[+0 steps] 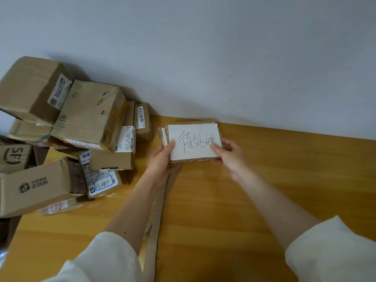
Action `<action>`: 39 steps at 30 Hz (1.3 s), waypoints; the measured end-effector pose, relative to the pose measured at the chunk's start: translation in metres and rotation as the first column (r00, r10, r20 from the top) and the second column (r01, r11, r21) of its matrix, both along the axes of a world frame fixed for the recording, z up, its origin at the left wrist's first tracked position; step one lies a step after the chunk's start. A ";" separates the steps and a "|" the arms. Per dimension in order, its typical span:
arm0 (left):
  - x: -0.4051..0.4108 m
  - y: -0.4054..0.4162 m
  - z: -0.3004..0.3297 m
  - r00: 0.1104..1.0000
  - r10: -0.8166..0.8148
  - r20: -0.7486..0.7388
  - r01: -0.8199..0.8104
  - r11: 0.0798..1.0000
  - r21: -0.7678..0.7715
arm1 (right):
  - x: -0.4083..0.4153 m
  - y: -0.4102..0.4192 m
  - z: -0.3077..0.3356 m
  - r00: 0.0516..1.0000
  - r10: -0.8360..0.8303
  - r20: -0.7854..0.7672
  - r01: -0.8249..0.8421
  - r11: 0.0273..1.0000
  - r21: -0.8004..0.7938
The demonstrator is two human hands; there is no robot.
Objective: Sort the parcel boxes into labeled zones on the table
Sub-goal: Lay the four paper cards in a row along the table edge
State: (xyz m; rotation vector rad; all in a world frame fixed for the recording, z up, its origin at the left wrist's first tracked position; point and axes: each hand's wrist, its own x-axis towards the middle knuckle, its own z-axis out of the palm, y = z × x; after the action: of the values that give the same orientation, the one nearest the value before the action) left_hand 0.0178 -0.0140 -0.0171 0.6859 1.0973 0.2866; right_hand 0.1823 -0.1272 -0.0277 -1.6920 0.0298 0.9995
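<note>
Setup step: both hands, left (pixel 162 157) & right (pixel 230 155), grip stack of zone label cards (pixel 194 142) over bench (pixel 264 190); parcel boxes (pixel 67 135) unsorted; next prob. needs cards laid apart.

Both forearms are reaching forward (sleeves pushed up); the left hand (pixel 162 159) and right hand (pixel 231 157) are each pinching a card stack (pixel 194 142), thumbs lying on top.
</note>
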 end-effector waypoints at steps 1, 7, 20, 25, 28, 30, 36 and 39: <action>-0.001 -0.002 -0.001 1.000 0.017 -0.003 -0.017 1.000 -0.026 | -0.001 -0.002 0.000 1.000 0.011 0.003 -0.011 1.000 -0.010; -0.015 -0.010 0.001 1.000 0.026 0.009 -0.026 1.000 0.000 | -0.004 -0.015 -0.001 1.000 0.005 0.013 -0.004 0.996 -0.090; -0.041 -0.024 -0.005 0.971 0.105 -0.215 -0.075 0.987 0.142 | -0.010 -0.028 0.004 0.999 -0.021 0.034 0.027 0.984 -0.177; -0.058 -0.030 -0.012 0.940 0.106 -0.324 -0.057 0.986 0.159 | 0.002 -0.018 0.005 0.967 -0.227 -0.115 0.211 0.968 -0.136; -0.066 -0.031 -0.014 0.944 0.021 -0.330 0.029 0.989 0.147 | 0.006 -0.002 0.006 0.956 -0.240 -0.169 0.222 0.968 -0.119; -0.070 -0.032 -0.015 0.945 -0.033 -0.325 0.079 0.988 0.130 | 0.006 0.012 0.005 0.957 -0.215 -0.193 0.192 0.973 -0.130; -0.077 -0.029 -0.021 0.932 -0.153 -0.327 0.190 0.978 0.084 | -0.006 0.048 -0.006 0.969 -0.137 -0.207 0.097 0.976 -0.193; -0.077 -0.028 -0.025 0.927 -0.180 -0.331 0.213 0.975 0.068 | -0.008 0.059 -0.010 0.971 -0.121 -0.205 0.085 0.980 -0.178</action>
State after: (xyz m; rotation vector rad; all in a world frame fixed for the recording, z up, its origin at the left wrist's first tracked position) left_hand -0.0593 -0.0416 -0.0417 0.9529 1.3196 0.0575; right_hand 0.1742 -0.0685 -0.0381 -1.7078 0.3501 1.1223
